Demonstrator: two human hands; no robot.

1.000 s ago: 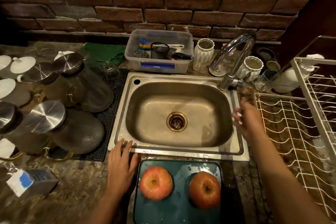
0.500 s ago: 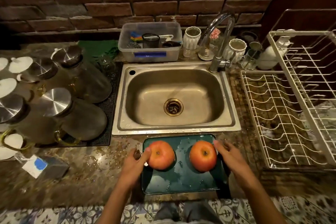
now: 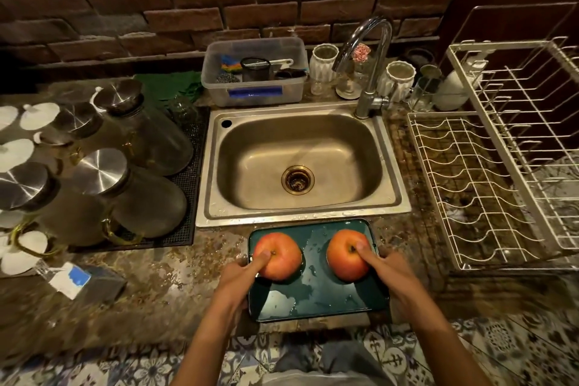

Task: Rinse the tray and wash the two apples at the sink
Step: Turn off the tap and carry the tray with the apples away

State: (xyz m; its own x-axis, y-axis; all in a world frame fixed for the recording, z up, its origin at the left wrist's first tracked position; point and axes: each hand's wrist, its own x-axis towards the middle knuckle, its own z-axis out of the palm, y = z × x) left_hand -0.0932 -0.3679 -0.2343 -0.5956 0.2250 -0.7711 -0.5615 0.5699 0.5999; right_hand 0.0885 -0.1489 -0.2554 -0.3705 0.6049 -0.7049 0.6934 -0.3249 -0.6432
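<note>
On the table just in front of the sink (image 3: 300, 166), the tray (image 3: 316, 298) lies flat with the two apples on it, one to each side, apart from one another. My left hand (image 3: 239, 274) is at the tray's left edge, thumb laid over the left apple (image 3: 282, 252); my right hand (image 3: 390, 271) is at the right edge, thumb on the right apple (image 3: 344, 255). The rest of my fingers are curled at the tray's sides, but I cannot see whether they reach under it.

The tray is wet, with water pooled on it, so I judge it slick: the apples are round, firm and smooth, and could roll or slide if the tray tips. It looks stiff and fairly light, the fruit being most of the weight. Best hold, I think, is at both short edges, thumbs pinning the apples near their stems, keeping it level. The tap (image 3: 371, 72) shows no water running.
</note>
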